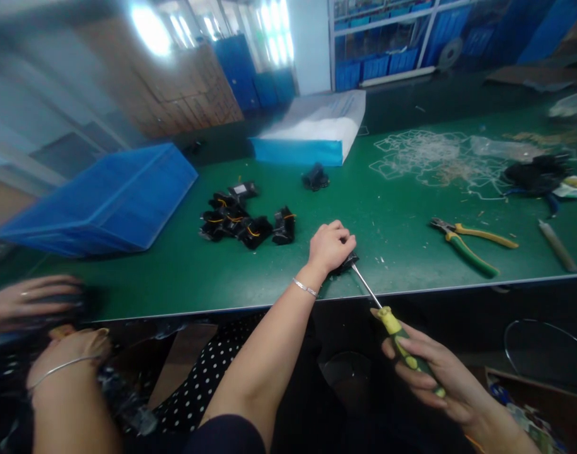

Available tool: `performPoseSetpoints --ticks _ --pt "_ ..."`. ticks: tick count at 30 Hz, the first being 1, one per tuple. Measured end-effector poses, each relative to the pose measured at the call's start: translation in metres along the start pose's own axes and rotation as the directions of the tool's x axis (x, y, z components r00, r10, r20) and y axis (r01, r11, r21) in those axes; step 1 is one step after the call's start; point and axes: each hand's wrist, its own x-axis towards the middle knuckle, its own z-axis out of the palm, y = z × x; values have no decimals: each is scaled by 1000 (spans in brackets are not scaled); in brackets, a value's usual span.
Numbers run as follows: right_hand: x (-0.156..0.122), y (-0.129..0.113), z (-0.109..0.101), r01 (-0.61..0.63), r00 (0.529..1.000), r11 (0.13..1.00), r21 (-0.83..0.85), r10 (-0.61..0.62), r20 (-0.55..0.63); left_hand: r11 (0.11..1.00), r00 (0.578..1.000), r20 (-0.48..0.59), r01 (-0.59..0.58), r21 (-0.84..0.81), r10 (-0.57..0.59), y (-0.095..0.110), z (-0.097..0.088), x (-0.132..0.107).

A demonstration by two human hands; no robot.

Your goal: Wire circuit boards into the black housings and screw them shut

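My left hand (333,246) is closed over a small black part (347,261) and presses it against the green table near its front edge. Most of that part is hidden under my fingers. In my right hand (425,366) is a screwdriver (396,337) with a yellow and dark green handle, its metal shaft slanting up and left. The shaft's tip meets the black part beside my left fingers. Left of my left hand lie several similar black parts (234,217) with orange wires, one of them (284,225) a little apart. Another dark part (315,177) sits farther back.
Pliers (468,243) and a pen-like tool (557,246) lie at right on the green table (364,208). Behind them is a tangle of white ties (425,157). A blue bin (113,195) and a white-blue bag (316,126) stand farther back. A co-worker's hands (37,302) are at left.
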Motion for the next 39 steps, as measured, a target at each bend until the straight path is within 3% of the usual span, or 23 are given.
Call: performPoseSetpoints --ticks 5,11,16,18,22,24,26,29,32,35,37,39 --pt "4 3 10 48 997 980 -192 -58 -47 999 1000 18 6 37 -7 2 -1 1" --pt "8 12 19 111 963 920 -376 -193 -187 1000 1000 2 0 8 0 1 -1 1" --pt "12 18 14 122 931 839 -531 -282 -231 1000 1000 2 2 16 -2 1 0 2" --pt "15 17 7 148 891 712 -687 -397 -219 1000 1000 5 8 23 -8 1 0 2" --pt "16 6 -9 154 755 208 -966 -655 -21 999 999 12 31 35 -32 2 0 3" --pt "13 -1 -11 112 759 81 -990 -650 33 999 999 5 35 28 -35 2 0 3" --pt "8 -8 -9 84 783 50 -995 -621 35 999 999 -2 36 13 -36 1 0 3" --pt "-2 -16 -3 93 805 117 -989 -594 5 999 999 3 39 -6 -39 1 0 3" --pt "-15 -22 3 123 894 429 -895 -439 -88 999 999 24 45 -2 -45 1 0 3" --pt "-26 -27 8 171 953 766 -619 -288 -94 999 998 40 50 16 -51 2 -1 3" --pt "-28 -30 11 184 965 886 -427 -245 -92 999 998 43 50 21 -51 2 -2 3" --pt "-28 -32 14 157 975 941 -299 -195 -103 998 998 40 49 26 -50 2 -1 3"
